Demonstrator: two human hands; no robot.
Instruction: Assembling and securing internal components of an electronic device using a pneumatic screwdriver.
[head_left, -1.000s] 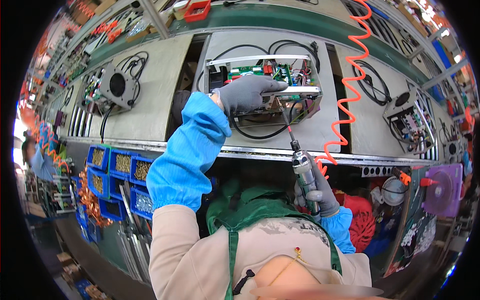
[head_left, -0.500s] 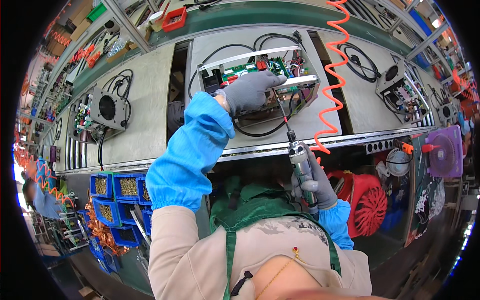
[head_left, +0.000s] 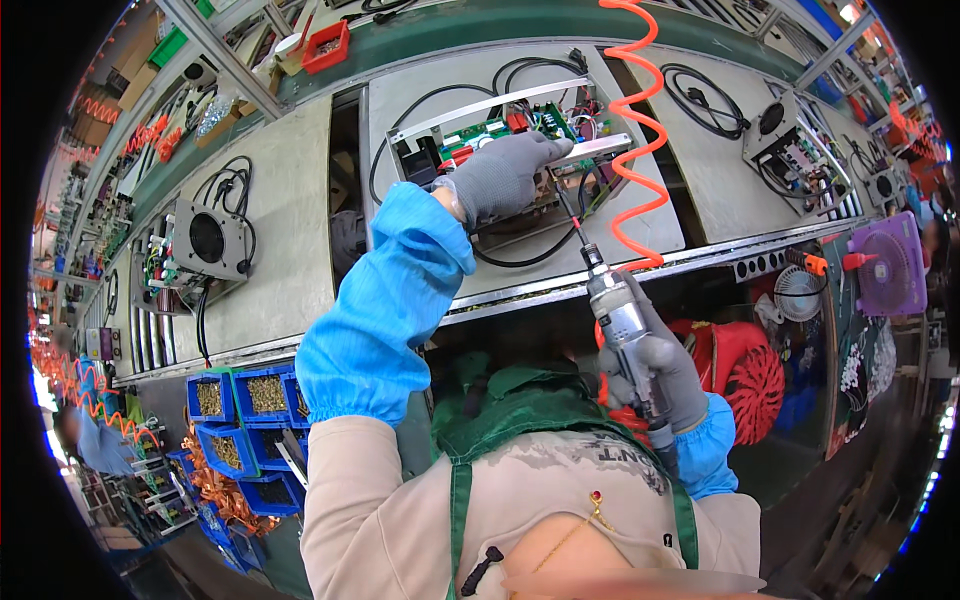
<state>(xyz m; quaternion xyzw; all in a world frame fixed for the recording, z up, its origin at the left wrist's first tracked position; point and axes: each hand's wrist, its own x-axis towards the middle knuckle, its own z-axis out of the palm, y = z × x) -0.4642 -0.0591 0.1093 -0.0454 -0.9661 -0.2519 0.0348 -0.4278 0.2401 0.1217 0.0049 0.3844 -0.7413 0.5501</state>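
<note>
In front of me lies an open metal chassis (head_left: 600,147) with a green circuit board (head_left: 482,132), wires and a black block inside. My left hand (head_left: 505,178), in a grey glove, is closed over its near rail, index finger stretched along the top; the thumb is hidden. My right hand (head_left: 662,360), gloved too, is wrapped around a silver air screwdriver (head_left: 620,312). The tool slants up and left. Its long thin bit reaches the near side of the chassis, close under my left fingers. Whether the tip touches a screw is too small to tell.
An orange coiled hose (head_left: 640,180) hangs beside the chassis. Similar units with fans stand at left (head_left: 208,238) and right (head_left: 775,140). Blue bins (head_left: 268,395) of small brass-coloured parts sit lower left. A purple fan (head_left: 888,265) and a red slatted object (head_left: 750,395) are at right.
My right hand and the screwdriver's body have shifted down and right, while the bit's tip stays near the rail. My left hand keeps its place on the chassis. The whole view has shifted slightly.
</note>
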